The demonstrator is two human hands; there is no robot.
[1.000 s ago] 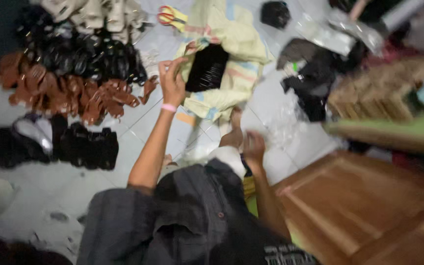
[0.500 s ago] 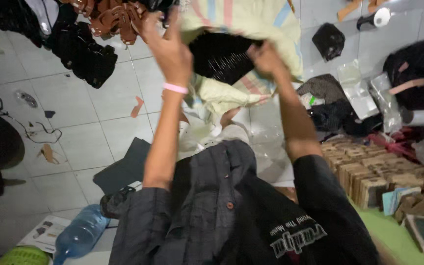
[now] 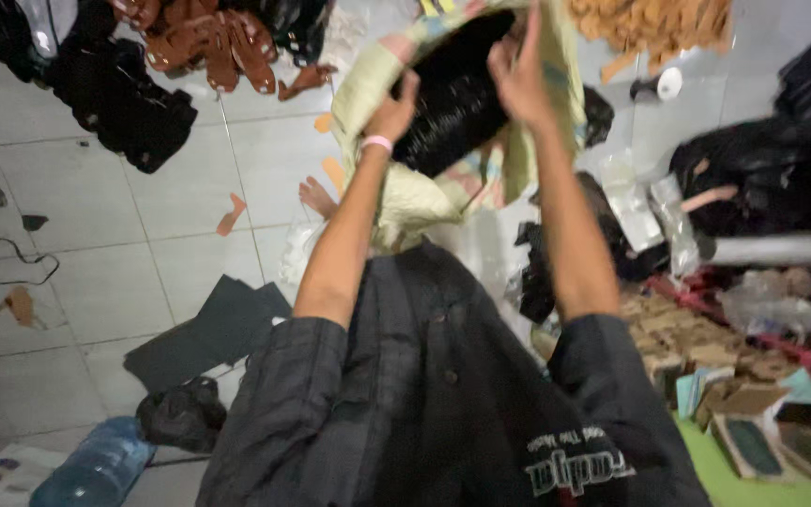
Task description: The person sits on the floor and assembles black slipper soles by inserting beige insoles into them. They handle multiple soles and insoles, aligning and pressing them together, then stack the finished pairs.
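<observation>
My left hand (image 3: 392, 115), with a pink band on its wrist, grips the left edge of a pale yellow-green sack (image 3: 405, 188). My right hand (image 3: 520, 77) holds the sack's other edge, fingers stretched upward. Both arms are raised in front of me, so the sack hangs open between my hands. A bundle of black pieces (image 3: 452, 99) shows inside its mouth. My dark button-up shirt (image 3: 434, 394) fills the lower middle of the view. A bare foot (image 3: 316, 197) rests on the white floor tiles just left of the sack.
Brown sandal parts (image 3: 222, 42) and a black pile (image 3: 129, 99) lie at top left, tan cut-outs (image 3: 654, 23) at top right. On the floor at lower left are black sheets (image 3: 213, 329), a black bag (image 3: 180, 413) and a blue water bottle (image 3: 96, 465). Stacked brown pieces (image 3: 687, 333) crowd the right.
Both hands have lifted the sack higher and spread its mouth wider, showing more of the black bundle. The view has swung, so the piles on the floor sit differently.
</observation>
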